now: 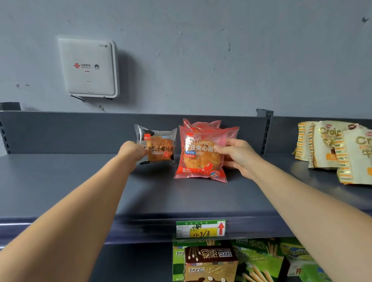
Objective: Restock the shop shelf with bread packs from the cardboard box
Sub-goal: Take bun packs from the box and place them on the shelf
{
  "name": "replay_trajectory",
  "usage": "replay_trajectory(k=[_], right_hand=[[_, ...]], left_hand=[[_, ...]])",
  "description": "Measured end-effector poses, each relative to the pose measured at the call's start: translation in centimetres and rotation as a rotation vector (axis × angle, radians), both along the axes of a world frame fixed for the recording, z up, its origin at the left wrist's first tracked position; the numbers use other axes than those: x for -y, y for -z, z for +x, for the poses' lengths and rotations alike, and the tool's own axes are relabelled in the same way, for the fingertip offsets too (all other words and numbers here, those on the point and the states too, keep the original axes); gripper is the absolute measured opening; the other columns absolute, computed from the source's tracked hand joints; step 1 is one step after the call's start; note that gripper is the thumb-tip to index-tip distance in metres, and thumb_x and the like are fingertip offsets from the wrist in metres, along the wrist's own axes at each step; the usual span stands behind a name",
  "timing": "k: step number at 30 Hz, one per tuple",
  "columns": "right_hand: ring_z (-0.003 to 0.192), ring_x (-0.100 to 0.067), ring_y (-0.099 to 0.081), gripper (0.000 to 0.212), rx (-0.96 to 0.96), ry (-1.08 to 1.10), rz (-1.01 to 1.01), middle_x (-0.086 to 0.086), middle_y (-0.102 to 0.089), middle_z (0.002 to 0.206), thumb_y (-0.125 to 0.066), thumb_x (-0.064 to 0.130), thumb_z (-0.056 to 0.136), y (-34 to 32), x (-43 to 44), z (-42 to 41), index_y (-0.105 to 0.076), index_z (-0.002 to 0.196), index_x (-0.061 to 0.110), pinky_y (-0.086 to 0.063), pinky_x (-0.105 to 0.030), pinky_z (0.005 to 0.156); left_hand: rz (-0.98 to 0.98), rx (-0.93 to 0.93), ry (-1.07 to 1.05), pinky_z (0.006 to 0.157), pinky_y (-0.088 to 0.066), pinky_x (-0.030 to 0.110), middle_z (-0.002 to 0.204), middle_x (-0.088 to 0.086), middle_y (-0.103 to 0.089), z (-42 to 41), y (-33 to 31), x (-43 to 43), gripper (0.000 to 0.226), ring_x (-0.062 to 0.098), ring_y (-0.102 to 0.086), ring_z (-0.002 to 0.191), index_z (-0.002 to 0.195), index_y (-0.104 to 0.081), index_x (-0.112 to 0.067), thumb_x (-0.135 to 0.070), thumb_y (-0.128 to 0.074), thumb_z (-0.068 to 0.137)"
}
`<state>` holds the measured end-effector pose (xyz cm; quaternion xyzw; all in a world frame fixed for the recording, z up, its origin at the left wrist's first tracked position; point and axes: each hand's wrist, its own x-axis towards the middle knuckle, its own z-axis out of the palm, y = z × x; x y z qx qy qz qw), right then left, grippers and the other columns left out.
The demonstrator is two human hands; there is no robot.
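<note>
Head view. My left hand [131, 152] was closed on the left edge of a clear-film pack of layered toast with an orange label [160, 149]. It held the pack upright over the dark grey metal shelf [77, 186] so that the printed face looked out towards a shopper. I could not tell whether the lower edge touched the board.

My right hand [237, 158] pinched the right edge of a red plastic pack of round red-bean bread [199, 159], thumb on the front and fingers behind. The pack stood on the shelf, just beside the toast pack and apart from it. I judged the grip was there to steady the pack against the two further red packs [201, 124] leaning behind it, near the back panel, so that the row stayed upright with labels forward.

Counts:
- One clear toast pack.
- Three red packs as far as could be counted (the rear two were largely hidden).
- Three cream-and-gold croissant bags [326, 144], overlapping in the next bay to the right.
- One green-and-yellow price label [200, 228] on the shelf's front lip.
- One white square wall router [87, 67] above.
- One brown snack box [210, 264] among several green snack boxes [259, 262] on the tier below, the green ones too cropped to count.

The cardboard box was out of view. Much of the shelf to the left held nothing, so I judged the restocking far from finished.
</note>
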<state>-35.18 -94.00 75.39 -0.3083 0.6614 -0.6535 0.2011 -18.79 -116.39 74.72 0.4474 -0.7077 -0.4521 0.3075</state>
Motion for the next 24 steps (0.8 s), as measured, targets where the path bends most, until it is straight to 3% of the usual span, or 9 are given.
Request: replay_trajectory(k=[2,3,5,7,10,14,18,24], right_hand=[[0.097,-0.016,-0.066,0.015,-0.019,-0.006,0.002,0.002,-0.072,0.101,-0.070,0.011,0.087,0.2,0.0,-0.4,-0.067,0.099,0.019,-0.055,-0.033,0.075],[0.098,-0.016,-0.066,0.016,-0.028,-0.008,0.006,0.002,-0.072,0.102,-0.071,0.013,0.086,0.3,0.0,-0.5,-0.067,0.100,0.019,-0.055,-0.034,0.079],[0.099,-0.017,-0.066,0.017,-0.038,-0.013,0.009,0.002,-0.072,0.102,-0.073,0.014,0.084,0.5,0.1,-0.8,-0.068,0.100,0.019,-0.054,-0.037,0.084],[0.101,-0.018,-0.066,0.018,-0.039,-0.016,0.006,0.001,-0.073,0.103,-0.074,0.015,0.084,0.7,0.2,-1.0,-0.069,0.101,0.019,-0.054,-0.039,0.087],[0.103,-0.019,-0.066,0.020,-0.041,-0.016,0.003,0.000,-0.073,0.105,-0.074,0.016,0.083,0.8,0.3,-1.3,-0.069,0.102,0.018,-0.053,-0.041,0.089],[0.103,-0.019,-0.066,0.022,-0.048,-0.023,0.003,0.001,-0.073,0.105,-0.075,0.016,0.082,0.9,0.4,-1.6,-0.070,0.103,0.018,-0.054,-0.041,0.089],[0.105,-0.020,-0.066,0.024,-0.050,-0.025,0.008,0.001,-0.073,0.105,-0.076,0.017,0.081,1.0,0.4,-1.7,-0.070,0.105,0.018,-0.053,-0.044,0.092],[0.104,-0.019,-0.066,0.022,-0.059,-0.019,0.017,0.001,-0.073,0.104,-0.077,0.018,0.080,0.8,0.4,-1.7,-0.070,0.101,0.021,-0.053,-0.043,0.092]], left_hand=[[0.003,0.042,-0.022,0.088,-0.049,0.036,0.105,0.010,-0.061,-0.3,0.1,0.4,0.038,0.030,-0.057,0.100,0.115,-0.059,-0.004,-0.029,-0.069,0.088],[0.010,0.051,-0.018,0.075,-0.050,0.033,0.092,0.010,-0.058,-0.4,0.1,0.5,0.033,0.029,-0.057,0.086,0.109,-0.058,-0.004,-0.028,-0.068,0.088],[0.056,0.052,-0.029,0.051,-0.037,0.028,0.071,0.009,-0.045,-0.8,-0.1,0.6,0.023,0.023,-0.041,0.056,0.099,-0.056,-0.004,-0.022,-0.068,0.090],[0.098,0.040,-0.032,0.046,-0.039,0.028,0.078,0.011,-0.047,-1.3,-0.2,0.8,0.019,0.021,-0.041,0.052,0.098,-0.054,-0.003,-0.016,-0.067,0.090],[0.140,-0.018,-0.016,0.050,-0.058,0.038,0.106,0.014,-0.050,-1.9,-0.4,0.8,0.017,0.036,-0.064,0.076,0.102,-0.051,-0.002,-0.004,-0.063,0.091],[0.136,-0.094,-0.045,0.067,-0.055,0.037,0.122,0.015,-0.054,-2.8,0.1,1.2,0.016,0.038,-0.062,0.107,0.106,-0.056,-0.003,0.003,-0.058,0.091],[0.150,-0.154,-0.044,0.079,-0.054,0.037,0.126,0.015,-0.055,-3.3,0.2,1.5,0.026,0.029,-0.058,0.107,0.118,-0.057,-0.001,0.003,-0.056,0.092],[0.162,-0.194,-0.072,0.089,-0.055,0.037,0.135,0.017,-0.048,-3.5,0.1,1.6,0.036,0.029,-0.052,0.121,0.123,-0.054,0.004,-0.003,-0.065,0.089]])
